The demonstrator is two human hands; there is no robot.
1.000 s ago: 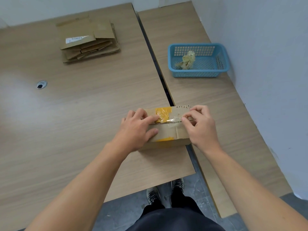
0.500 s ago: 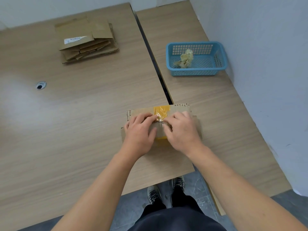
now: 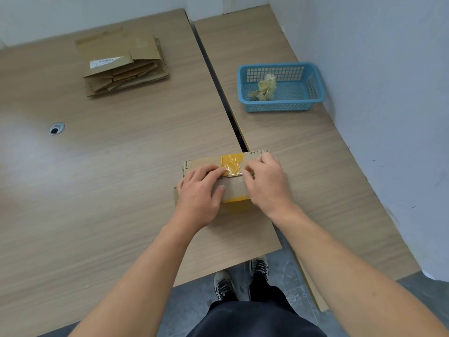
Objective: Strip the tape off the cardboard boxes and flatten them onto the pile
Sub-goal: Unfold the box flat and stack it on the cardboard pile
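A cardboard box [image 3: 234,188] lies at the near side of the tabletop [image 3: 121,166], across the dark gap between its two boards. A yellow tape [image 3: 231,164] runs over the top of the box. The left hand [image 3: 198,193] rests on the box with its fingers [image 3: 209,171] straight and close together, their tips at the left edge of the tape. The right hand [image 3: 267,183] has its fingers [image 3: 252,166] curled, and thumb and forefinger pinch the tape at its right edge. The pile [image 3: 124,62] of flattened cardboard is far to the left. A blue basket [image 3: 279,107] with a wad of tape [image 3: 264,87] stands far to the right.
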